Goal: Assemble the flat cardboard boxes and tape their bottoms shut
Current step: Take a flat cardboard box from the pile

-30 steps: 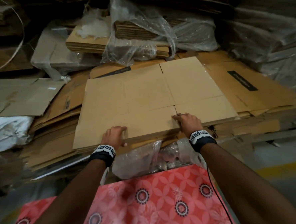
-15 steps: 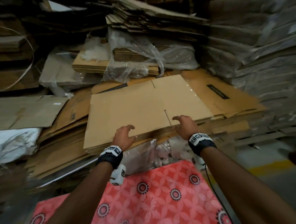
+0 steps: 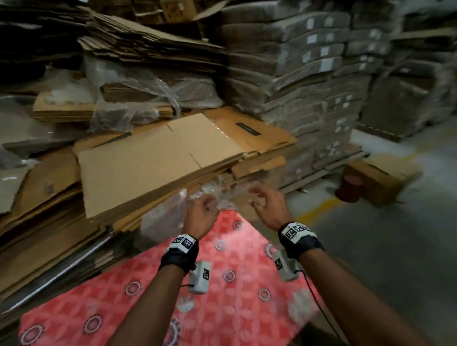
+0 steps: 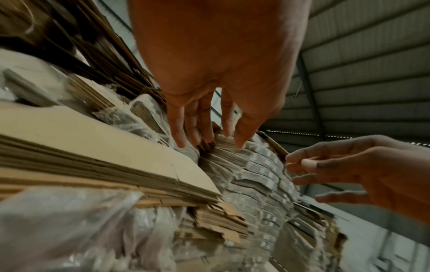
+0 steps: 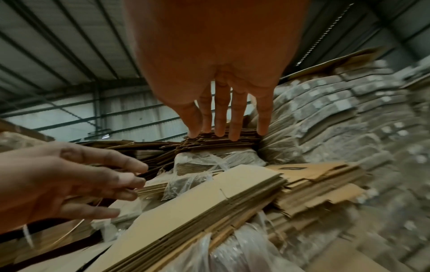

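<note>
Motion blur smeared the wrapped bundles (image 3: 322,68) and the brown box (image 3: 377,179) on the floor at right in the head view. The lower layers of the flat cardboard stack (image 3: 151,161) were hidden behind crumpled plastic wrap (image 3: 166,219), and the picture's bottom edge cut off both forearms.

We see a grey concrete floor (image 3: 404,263) bearing a stack of flattened brown cardboard boxes (image 3: 152,164), plastic-wrapped grey bundles (image 3: 310,87) and a red floral-patterned sheet (image 3: 118,308).

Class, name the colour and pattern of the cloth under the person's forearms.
The cloth is pinkish red with round dark-and-white floral medallions, clearest in the head view.
</note>
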`<action>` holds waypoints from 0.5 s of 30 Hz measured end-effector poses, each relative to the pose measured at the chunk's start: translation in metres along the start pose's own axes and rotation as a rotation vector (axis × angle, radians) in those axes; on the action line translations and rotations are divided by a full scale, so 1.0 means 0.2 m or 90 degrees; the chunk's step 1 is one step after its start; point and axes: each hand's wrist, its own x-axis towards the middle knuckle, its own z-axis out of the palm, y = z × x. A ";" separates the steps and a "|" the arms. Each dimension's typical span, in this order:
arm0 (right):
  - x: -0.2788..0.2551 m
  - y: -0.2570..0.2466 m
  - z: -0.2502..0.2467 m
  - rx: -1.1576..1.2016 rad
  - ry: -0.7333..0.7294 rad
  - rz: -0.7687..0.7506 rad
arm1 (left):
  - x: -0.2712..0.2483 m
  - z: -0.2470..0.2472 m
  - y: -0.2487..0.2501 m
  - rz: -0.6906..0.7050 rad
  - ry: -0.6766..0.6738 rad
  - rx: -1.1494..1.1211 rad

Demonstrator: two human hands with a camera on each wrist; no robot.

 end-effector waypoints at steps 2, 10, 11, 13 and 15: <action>-0.18 0.08 -0.10 0.006 0.018 0.051 | -0.11 0.15 0.08 0.010 -0.049 -0.026; -0.83 0.52 -0.44 -0.027 0.098 0.207 | -0.50 0.78 0.32 0.022 -0.164 -0.105; -0.91 0.57 -0.48 -0.034 0.105 0.231 | -0.55 0.87 0.33 0.025 -0.184 -0.106; -1.07 0.69 -0.56 -0.041 0.123 0.275 | -0.64 1.03 0.37 0.029 -0.225 -0.110; -1.21 0.81 -0.64 -0.043 0.135 0.321 | -0.72 1.18 0.42 0.027 -0.264 -0.115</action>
